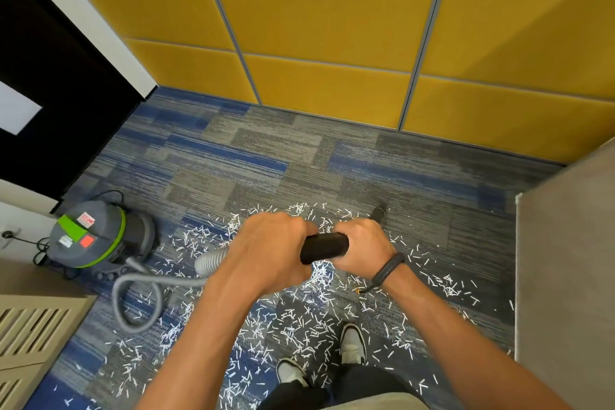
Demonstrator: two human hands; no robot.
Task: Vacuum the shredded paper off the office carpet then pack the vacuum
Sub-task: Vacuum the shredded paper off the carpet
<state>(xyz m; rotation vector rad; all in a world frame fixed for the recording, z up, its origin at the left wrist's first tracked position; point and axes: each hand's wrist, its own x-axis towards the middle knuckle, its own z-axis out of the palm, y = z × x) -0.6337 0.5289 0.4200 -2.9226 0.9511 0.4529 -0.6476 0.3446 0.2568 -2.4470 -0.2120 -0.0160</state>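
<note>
Both hands on the black wand (324, 246), held across the middle of the view. Left hand (273, 251) clenched round the wand's left end, where the grey ribbed hose (208, 262) joins it. Right hand (361, 248) grasping the wand's right part, a dark bracelet (387, 271) on that wrist. Beyond the right hand, the wand's far tip (378, 211) down near the carpet (266, 160). Hose looping over the floor to the left and back to the vacuum (91, 236), a grey drum with a green band, standing on the carpet by the dark door (60, 93). Shredded paper (299, 319) strewn white over the carpet under the hands, round both shoes (352, 343) and out to the left. Yellow padded wall (332, 27) behind; grey bench (565, 276) edge on the right.
</note>
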